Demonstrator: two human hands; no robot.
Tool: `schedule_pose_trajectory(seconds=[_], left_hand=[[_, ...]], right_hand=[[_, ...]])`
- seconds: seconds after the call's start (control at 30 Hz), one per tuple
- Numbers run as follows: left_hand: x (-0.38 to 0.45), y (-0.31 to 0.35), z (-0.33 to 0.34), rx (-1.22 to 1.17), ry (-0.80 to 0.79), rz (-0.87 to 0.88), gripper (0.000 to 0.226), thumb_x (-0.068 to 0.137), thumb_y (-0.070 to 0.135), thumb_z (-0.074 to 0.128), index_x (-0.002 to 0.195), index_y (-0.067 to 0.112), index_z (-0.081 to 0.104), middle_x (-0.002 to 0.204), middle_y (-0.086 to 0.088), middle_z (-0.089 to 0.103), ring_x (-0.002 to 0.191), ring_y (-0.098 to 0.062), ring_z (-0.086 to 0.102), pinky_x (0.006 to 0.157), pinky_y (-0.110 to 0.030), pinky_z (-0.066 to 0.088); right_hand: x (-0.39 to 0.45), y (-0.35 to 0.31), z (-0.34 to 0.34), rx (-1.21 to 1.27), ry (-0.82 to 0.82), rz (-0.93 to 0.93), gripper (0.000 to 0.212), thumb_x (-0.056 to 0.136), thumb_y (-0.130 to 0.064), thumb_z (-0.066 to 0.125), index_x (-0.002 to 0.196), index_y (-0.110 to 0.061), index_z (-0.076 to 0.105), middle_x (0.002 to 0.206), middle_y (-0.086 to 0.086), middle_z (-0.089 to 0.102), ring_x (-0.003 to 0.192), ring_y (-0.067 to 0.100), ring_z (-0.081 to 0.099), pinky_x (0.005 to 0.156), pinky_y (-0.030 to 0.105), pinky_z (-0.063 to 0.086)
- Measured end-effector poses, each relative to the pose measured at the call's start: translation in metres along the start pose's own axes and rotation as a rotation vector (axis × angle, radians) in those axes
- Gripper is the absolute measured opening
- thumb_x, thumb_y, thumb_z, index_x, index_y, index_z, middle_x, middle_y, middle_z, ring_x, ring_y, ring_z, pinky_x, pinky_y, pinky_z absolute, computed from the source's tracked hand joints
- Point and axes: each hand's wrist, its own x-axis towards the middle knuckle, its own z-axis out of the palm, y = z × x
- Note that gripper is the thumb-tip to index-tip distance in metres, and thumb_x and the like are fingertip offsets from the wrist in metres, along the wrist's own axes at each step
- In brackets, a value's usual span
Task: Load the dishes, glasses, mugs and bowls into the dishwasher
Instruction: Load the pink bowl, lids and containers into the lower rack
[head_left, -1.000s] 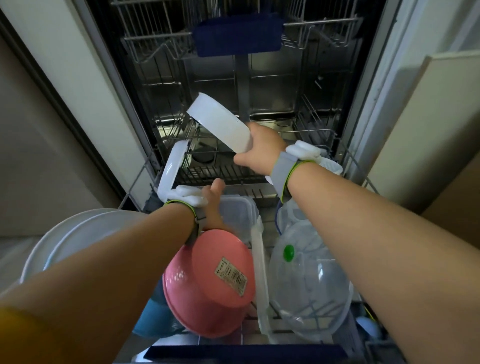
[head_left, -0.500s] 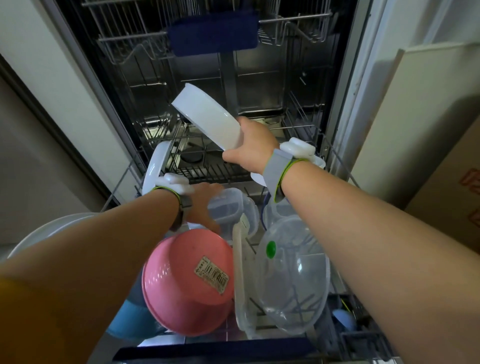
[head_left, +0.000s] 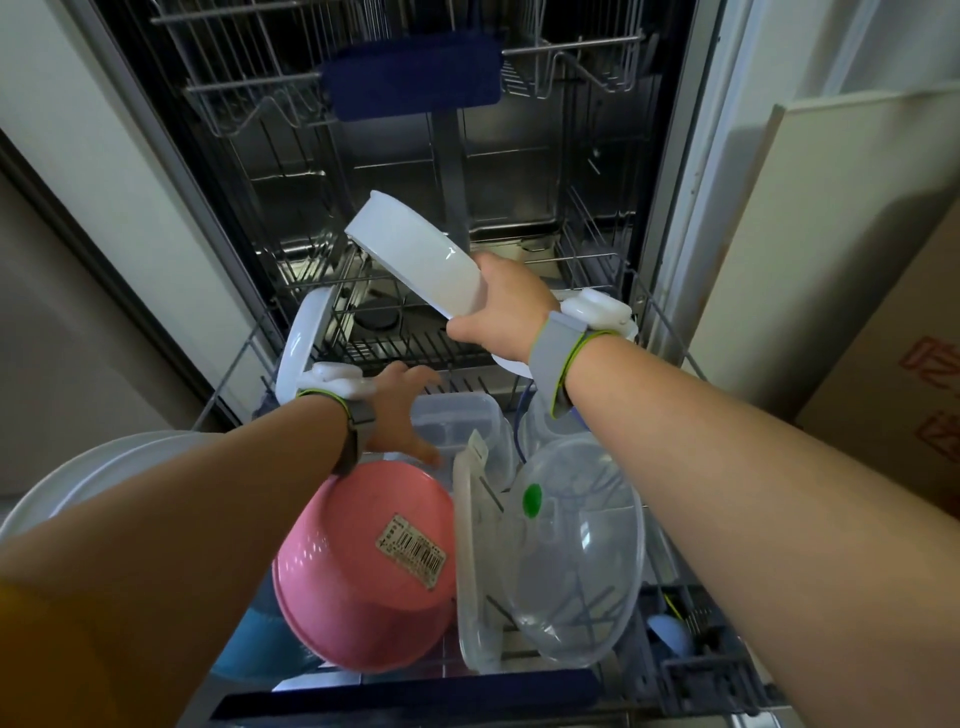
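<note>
- A person's two bare arms reach over the pulled-out lower rack (head_left: 670, 332) of an open dishwasher, seen from above.
- The right hand (head_left: 501, 317) grips a white bowl (head_left: 415, 260) by its rim, fingers wrapped around the near edge. The bowl is plain, glossy and shallow with a straight side wall, tilted on edge and held in the air above the back of the rack.
- The left hand (head_left: 402, 410) hovers with fingers spread and loose, holding nothing, just above a clear plastic container (head_left: 457, 426) in the middle of the rack.
- A pink bowl (head_left: 363, 577) lies upside down near the front of the rack, a barcode sticker on its base.
- Beside it on the right a clear flat lid (head_left: 470, 571) stands on edge, then a clear dome cover (head_left: 576, 561) with a green knob.
- A white plate (head_left: 301, 348) stands on edge at the left side of the rack.
- Both wrists wear grey bands with white devices.
</note>
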Motion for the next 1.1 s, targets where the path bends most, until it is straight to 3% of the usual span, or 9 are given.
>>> schedule_pose_trajectory(seconds=[0.17,0.27,0.33,0.43,0.63,0.8,0.9,0.97,1.1], left_hand=[[-0.020,-0.005,-0.018,-0.217,0.062,-0.015,0.067,0.078,0.040,0.076,0.137,0.021,0.049,0.132,-0.001,0.052,0.120,-0.020,0.052,0.100,-0.031,0.043],[-0.037,-0.017,-0.034,-0.243,0.114,-0.054,0.028,0.083,0.032,0.074,0.107,0.022,0.067,0.101,0.004,0.068,0.094,-0.017,0.065,0.084,-0.030,0.054],[-0.049,-0.034,-0.045,-0.230,0.233,-0.122,0.007,0.084,0.029,0.070,0.088,0.023,0.069,0.084,0.006,0.068,0.077,-0.014,0.065,0.070,-0.027,0.056],[-0.060,-0.060,-0.055,-0.191,0.390,-0.241,0.004,0.083,0.023,0.068,0.080,0.022,0.068,0.079,0.003,0.065,0.074,-0.017,0.061,0.065,-0.026,0.047],[-0.080,-0.092,-0.053,-0.207,0.378,-0.327,0.004,0.082,0.018,0.067,0.079,0.021,0.067,0.077,0.002,0.062,0.073,-0.016,0.058,0.063,-0.025,0.042],[-0.082,-0.096,-0.050,-0.245,0.394,-0.293,0.005,0.084,0.020,0.067,0.080,0.022,0.064,0.076,0.006,0.058,0.071,-0.013,0.055,0.058,-0.022,0.040],[-0.081,-0.093,-0.049,-0.273,0.404,-0.278,0.004,0.085,0.021,0.067,0.084,0.023,0.064,0.077,0.008,0.058,0.068,-0.010,0.054,0.052,-0.017,0.039],[-0.080,-0.089,-0.049,-0.276,0.406,-0.273,0.004,0.085,0.021,0.066,0.088,0.023,0.065,0.082,0.006,0.059,0.072,-0.012,0.056,0.055,-0.019,0.043],[-0.078,-0.084,-0.048,-0.231,0.384,-0.286,0.010,0.084,0.021,0.067,0.093,0.021,0.068,0.095,0.001,0.064,0.086,-0.018,0.060,0.071,-0.026,0.049]], right_hand=[[-0.001,0.003,0.004,-0.051,-0.047,0.028,0.053,0.076,-0.025,0.074,0.124,-0.015,0.053,0.115,0.005,0.061,0.096,0.022,0.056,0.070,0.025,0.037],[0.001,-0.002,0.008,-0.073,-0.072,0.055,0.053,0.077,-0.029,0.076,0.123,-0.014,0.053,0.117,0.006,0.060,0.103,0.024,0.057,0.072,0.026,0.038],[0.008,-0.013,0.014,-0.036,-0.067,0.099,0.055,0.077,-0.035,0.077,0.121,-0.012,0.054,0.116,0.005,0.061,0.104,0.024,0.058,0.075,0.029,0.043],[0.017,-0.025,0.021,0.012,-0.070,0.152,0.060,0.074,-0.043,0.078,0.119,-0.011,0.056,0.112,0.004,0.063,0.102,0.024,0.060,0.080,0.032,0.050],[0.030,-0.045,0.033,0.174,-0.079,0.224,0.063,0.074,-0.046,0.077,0.123,-0.011,0.056,0.114,0.006,0.063,0.100,0.026,0.061,0.085,0.044,0.055],[0.033,-0.047,0.031,0.251,-0.004,0.257,0.061,0.077,-0.047,0.075,0.122,-0.012,0.056,0.114,0.006,0.063,0.102,0.027,0.061,0.083,0.044,0.057],[0.028,-0.046,0.023,-0.118,0.017,0.116,0.059,0.077,-0.044,0.075,0.121,-0.011,0.055,0.114,0.007,0.062,0.105,0.029,0.059,0.077,0.032,0.047],[0.023,-0.042,0.019,-0.371,0.000,-0.011,0.056,0.081,-0.036,0.073,0.127,-0.012,0.051,0.120,0.008,0.060,0.110,0.029,0.057,0.077,0.030,0.043],[0.023,-0.028,0.014,-0.723,-0.158,-0.164,0.062,0.084,-0.011,0.059,0.141,-0.011,0.036,0.141,0.012,0.044,0.135,0.033,0.036,0.104,0.041,0.041]])
